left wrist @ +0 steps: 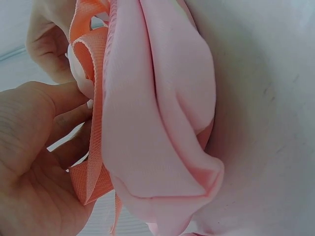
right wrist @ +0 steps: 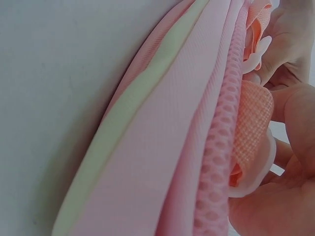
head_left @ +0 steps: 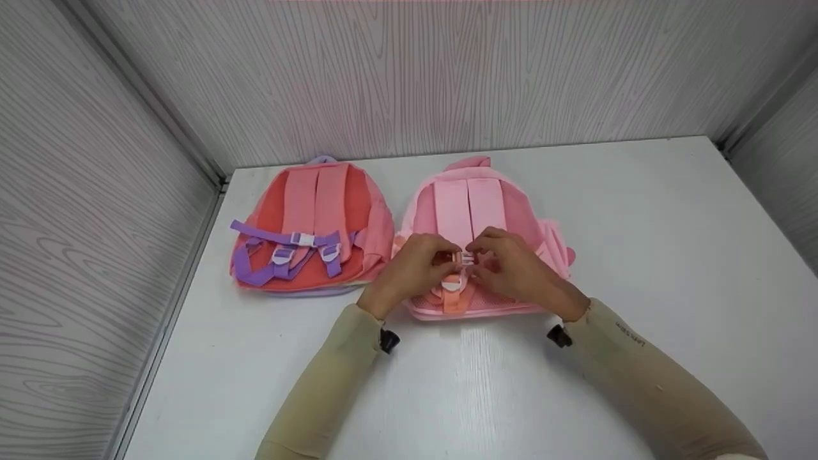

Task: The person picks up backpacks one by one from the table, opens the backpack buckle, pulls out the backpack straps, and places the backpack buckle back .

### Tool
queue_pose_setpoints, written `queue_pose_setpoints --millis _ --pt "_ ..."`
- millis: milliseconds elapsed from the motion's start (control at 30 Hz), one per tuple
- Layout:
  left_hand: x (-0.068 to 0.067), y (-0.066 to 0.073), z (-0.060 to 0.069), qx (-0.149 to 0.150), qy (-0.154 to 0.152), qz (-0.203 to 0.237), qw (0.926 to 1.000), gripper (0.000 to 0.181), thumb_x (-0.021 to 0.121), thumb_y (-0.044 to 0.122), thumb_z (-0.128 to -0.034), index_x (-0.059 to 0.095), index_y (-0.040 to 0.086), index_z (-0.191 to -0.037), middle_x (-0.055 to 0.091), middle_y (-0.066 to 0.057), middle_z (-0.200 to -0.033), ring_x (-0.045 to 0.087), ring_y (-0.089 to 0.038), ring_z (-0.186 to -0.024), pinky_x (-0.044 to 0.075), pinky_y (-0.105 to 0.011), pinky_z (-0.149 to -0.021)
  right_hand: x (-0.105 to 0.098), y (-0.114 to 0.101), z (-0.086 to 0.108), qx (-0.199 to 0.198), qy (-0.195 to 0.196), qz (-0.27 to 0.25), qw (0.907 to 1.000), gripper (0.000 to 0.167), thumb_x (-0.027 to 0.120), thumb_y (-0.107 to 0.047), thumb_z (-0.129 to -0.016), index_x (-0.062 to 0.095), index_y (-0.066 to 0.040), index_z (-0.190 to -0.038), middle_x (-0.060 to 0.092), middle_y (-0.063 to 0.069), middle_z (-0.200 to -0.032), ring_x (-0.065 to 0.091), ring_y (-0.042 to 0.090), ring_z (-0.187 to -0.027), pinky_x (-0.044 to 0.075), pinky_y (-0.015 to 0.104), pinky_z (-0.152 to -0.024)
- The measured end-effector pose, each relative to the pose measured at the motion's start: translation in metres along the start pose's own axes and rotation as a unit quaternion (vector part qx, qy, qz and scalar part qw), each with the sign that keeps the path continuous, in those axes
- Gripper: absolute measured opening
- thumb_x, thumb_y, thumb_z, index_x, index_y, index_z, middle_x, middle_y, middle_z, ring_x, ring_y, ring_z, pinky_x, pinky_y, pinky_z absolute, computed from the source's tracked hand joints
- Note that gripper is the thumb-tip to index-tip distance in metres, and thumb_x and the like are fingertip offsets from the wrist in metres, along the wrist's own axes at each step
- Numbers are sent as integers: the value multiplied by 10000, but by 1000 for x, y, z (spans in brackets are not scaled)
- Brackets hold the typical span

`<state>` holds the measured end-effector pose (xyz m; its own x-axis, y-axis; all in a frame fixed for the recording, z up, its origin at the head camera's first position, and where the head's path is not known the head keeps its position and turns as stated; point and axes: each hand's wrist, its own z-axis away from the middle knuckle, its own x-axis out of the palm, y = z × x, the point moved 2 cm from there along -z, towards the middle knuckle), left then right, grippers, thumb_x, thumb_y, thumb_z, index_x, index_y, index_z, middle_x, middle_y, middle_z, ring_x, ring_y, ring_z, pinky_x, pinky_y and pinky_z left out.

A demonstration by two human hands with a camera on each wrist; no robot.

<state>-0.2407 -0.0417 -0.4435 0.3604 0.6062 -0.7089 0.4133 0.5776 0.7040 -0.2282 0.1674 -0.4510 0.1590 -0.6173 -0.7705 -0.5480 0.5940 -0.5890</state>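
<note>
A pink backpack [head_left: 521, 207] lies on the table with its shoulder straps facing up. Over its lower middle, my left hand [head_left: 415, 262] and right hand [head_left: 517, 268] face each other, thumbs and fingers curled in. Between the fingertips is a pale plastic buckle [head_left: 467, 258] with its prongs showing; each hand pinches one side of it. Orange webbing [left wrist: 96, 108] loops beside the left hand [left wrist: 29, 147] in the left wrist view. In the right wrist view, a white strap adjuster [right wrist: 258, 172] with an orange strap [right wrist: 253, 118] sits near the right hand [right wrist: 300, 142]. Fingers partly hide the buckle.
A coral backpack [head_left: 268, 198] with purple straps lies just left of the pink one, straps up, its white buckle [head_left: 305, 239] joined. Both bags are on a white table [head_left: 671, 255]. Wood-grain panels [head_left: 447, 76] stand behind and at both sides.
</note>
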Motion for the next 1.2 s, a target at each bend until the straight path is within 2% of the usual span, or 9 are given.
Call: queue_pose_setpoints --millis 600,933,1200 --pt "0 1 0 -57 -11 64 10000 279 755 230 -1017 791 157 -1285 747 31 -1077 649 -142 -925 583 -259 -876 1 -2 -3 56 -68 93 9999 223 791 -115 -965 785 -58 -1180 713 61 -1066 643 196 -928 541 326 -789" --pt "-1 1 -2 171 12 -27 9998 266 770 236 -1006 802 135 -1250 734 5 -1019 619 -149 -898 558 -260 -833 1 -3 -3 99 -17 -41 9999 207 801 -161 -972 793 -61 -1153 711 53 -1035 626 180 -896 544 312 -764" --pt "-1 1 -2 107 3 28 9999 316 776 255 -1002 781 131 -1293 748 -2 -1089 627 -158 -938 573 -279 -889 1 -1 -2 136 41 -86 9999 202 794 -127 -970 788 -57 -1159 715 64 -1052 650 199 -929 582 346 -825"
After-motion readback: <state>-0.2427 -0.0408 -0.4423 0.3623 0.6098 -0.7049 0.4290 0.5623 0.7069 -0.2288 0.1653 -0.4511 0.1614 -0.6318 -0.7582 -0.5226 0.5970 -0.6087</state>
